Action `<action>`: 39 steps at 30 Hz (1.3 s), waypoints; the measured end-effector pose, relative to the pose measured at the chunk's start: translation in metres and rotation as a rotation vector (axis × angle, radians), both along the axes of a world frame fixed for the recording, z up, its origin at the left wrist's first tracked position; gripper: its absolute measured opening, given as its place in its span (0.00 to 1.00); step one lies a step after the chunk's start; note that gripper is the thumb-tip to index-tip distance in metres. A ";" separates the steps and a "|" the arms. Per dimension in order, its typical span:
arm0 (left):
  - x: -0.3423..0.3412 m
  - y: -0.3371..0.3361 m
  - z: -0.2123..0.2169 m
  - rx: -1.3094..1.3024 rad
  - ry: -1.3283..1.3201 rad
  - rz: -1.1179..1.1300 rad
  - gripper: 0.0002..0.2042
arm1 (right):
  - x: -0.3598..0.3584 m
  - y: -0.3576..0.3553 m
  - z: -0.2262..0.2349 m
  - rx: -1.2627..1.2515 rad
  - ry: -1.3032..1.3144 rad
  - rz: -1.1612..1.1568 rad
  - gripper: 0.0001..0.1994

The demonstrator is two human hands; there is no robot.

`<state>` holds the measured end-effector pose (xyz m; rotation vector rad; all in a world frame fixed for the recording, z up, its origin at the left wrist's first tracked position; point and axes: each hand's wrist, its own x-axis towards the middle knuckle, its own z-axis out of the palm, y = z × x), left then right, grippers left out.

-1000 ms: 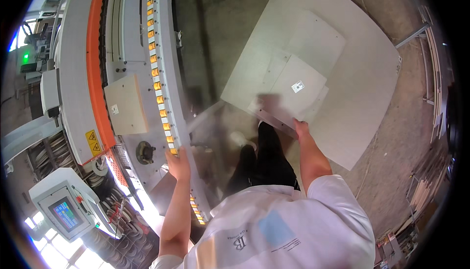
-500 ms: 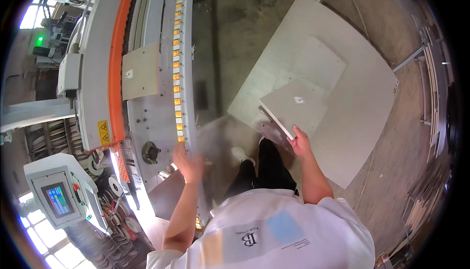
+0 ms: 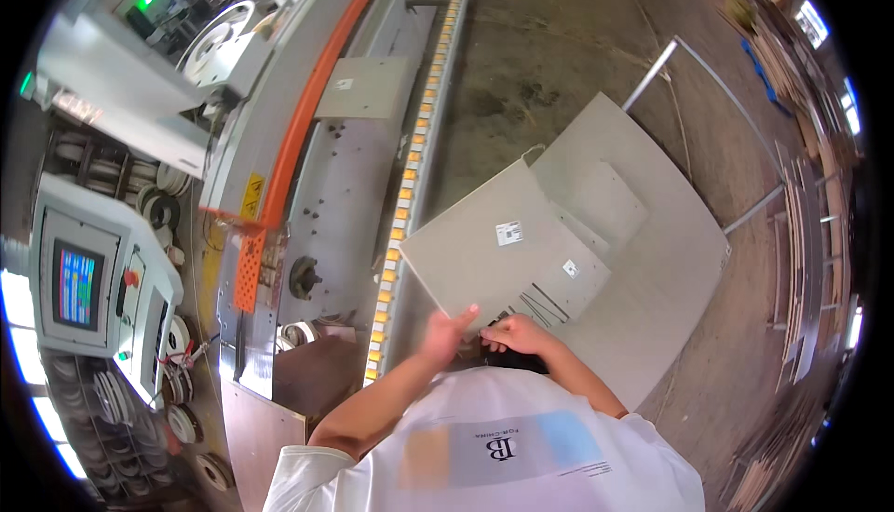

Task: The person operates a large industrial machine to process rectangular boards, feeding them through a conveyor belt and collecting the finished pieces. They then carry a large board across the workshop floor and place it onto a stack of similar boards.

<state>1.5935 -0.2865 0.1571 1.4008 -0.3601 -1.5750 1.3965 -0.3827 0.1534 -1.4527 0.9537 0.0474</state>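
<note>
A grey rectangular panel [image 3: 475, 233] with a white label is tilted in front of me, one corner close to the roller track. My left hand [image 3: 445, 335] is closed on its near edge, thumb on top, slightly blurred. My right hand [image 3: 518, 333] is beside it with curled fingers, at the near corner; whether it grips the panel or something else is hidden. Partly under the held panel is a second labelled panel [image 3: 585, 275]. Dark thin stripes [image 3: 542, 305] show just beyond my right hand. Both lie over a large pale board [image 3: 652, 298].
A long machine with an orange rail [image 3: 300, 135] and a track of yellow rollers [image 3: 407, 191] runs along the left. Another panel [image 3: 365, 86] sits in it. A control box with a screen [image 3: 78, 284] stands at far left. A metal frame [image 3: 652, 74] extends past the large board.
My left hand has come from the roller track to the panel's near edge. My right hand has moved closer to it. One panel now sits nearer the track, and the view has shifted.
</note>
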 end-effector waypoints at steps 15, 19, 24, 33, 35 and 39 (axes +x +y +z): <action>0.075 0.231 -0.016 -0.116 -0.387 0.162 0.06 | 0.135 -0.108 0.050 -0.486 0.032 -0.211 0.19; 0.076 0.251 0.003 -0.081 -0.360 0.312 0.07 | 0.153 -0.092 0.028 -0.349 -0.034 -0.289 0.17; 0.093 0.278 -0.004 0.017 -0.185 0.567 0.10 | 0.123 -0.056 -0.068 -0.353 0.041 -0.178 0.15; 0.166 0.313 -0.066 -0.152 0.241 0.913 0.23 | 0.089 0.057 -0.105 0.036 0.176 0.319 0.21; 0.183 0.317 -0.076 -0.125 0.288 0.968 0.25 | 0.077 0.058 -0.112 0.021 0.235 0.383 0.22; 0.214 0.318 -0.102 -0.016 0.089 1.042 0.30 | 0.031 0.049 -0.143 -0.024 0.185 0.279 0.17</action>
